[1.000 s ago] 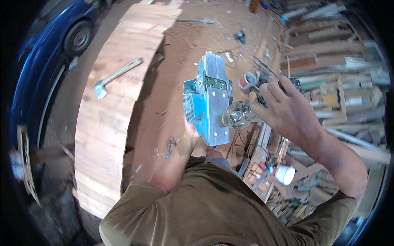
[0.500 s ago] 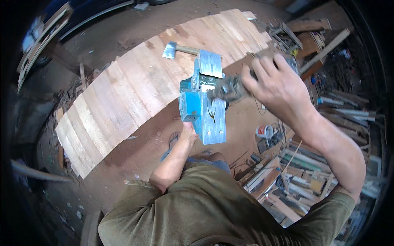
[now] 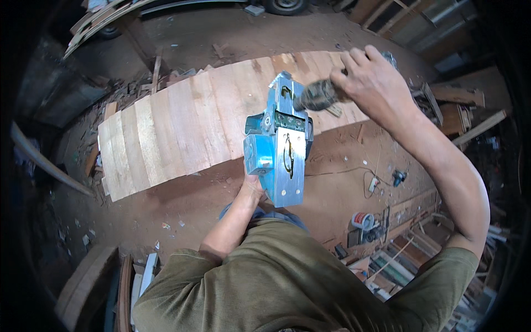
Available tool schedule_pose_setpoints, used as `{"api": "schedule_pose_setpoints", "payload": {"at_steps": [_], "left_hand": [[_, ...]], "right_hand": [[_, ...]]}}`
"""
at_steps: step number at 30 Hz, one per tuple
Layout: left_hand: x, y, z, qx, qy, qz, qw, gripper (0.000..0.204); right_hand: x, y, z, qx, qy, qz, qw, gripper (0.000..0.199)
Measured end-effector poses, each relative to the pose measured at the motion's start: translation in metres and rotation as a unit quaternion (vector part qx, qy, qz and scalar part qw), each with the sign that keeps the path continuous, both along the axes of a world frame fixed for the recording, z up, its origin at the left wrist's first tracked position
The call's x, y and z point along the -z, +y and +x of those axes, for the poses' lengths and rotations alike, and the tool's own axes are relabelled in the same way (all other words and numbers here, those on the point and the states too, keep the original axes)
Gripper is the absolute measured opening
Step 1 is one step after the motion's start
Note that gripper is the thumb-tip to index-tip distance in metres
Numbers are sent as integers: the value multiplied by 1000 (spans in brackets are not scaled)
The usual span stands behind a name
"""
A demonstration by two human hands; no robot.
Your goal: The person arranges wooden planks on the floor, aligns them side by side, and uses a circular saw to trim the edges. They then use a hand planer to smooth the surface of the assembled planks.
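Note:
A blue electric hand planer (image 3: 260, 155) is held up in front of me with its metal sole (image 3: 291, 191) facing upward. My left hand (image 3: 253, 182) grips it from underneath; most of those fingers are hidden behind the tool. Dark oily streaks lie on both sole plates, a loop on the near one and a short smear on the far one. My right hand (image 3: 371, 83) is wrapped around a dark, grimy bottle (image 3: 318, 96), tipped sideways. The bottle's narrow end is at the right edge of the far plate, by the blade opening.
Behind the planer lies a long, curved panel of pale boards (image 3: 182, 127), raised over the dirt floor. A white bucket (image 3: 362, 221) stands at lower right beside scrap wood (image 3: 395, 263). A cord (image 3: 343, 171) runs along the floor to the right.
The bottle has moved from the near sole plate to the far one, where a new dark smear shows. My view has shifted, and the planer sits slightly lower in it.

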State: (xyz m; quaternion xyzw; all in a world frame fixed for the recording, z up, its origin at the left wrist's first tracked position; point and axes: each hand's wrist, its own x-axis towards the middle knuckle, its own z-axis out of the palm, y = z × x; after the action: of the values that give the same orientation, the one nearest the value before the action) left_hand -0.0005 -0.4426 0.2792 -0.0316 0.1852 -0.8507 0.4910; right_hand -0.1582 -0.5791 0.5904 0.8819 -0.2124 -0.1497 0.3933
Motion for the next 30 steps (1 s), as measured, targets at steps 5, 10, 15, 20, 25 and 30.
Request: {"api": "schedule_pose_setpoints", "payload": {"at_steps": [5,10,15,20,25,30], "left_hand": [[27,-7,32,-44,-76,14,996,60],[59,-24,80,-102,-69,41,991,56],[66,-58,164,-131,-55,20,990,53],[83,-79,237,-214,-46,48,975,52],[117,-88,278,-286,-29,58,956,53],[97,-90,311,-290,-52,71,953,53]], "right_hand": [[21,-34,43,26,-44,8,999,23],[46,-65,90,-5,-68,83,994,19],[69,-93,166,17,-129,141,981,20],[88,-76,227,-41,-125,205,970,26],[87,-96,313,-52,-17,145,988,29],[80,-97,337,-103,70,168,978,27]]}}
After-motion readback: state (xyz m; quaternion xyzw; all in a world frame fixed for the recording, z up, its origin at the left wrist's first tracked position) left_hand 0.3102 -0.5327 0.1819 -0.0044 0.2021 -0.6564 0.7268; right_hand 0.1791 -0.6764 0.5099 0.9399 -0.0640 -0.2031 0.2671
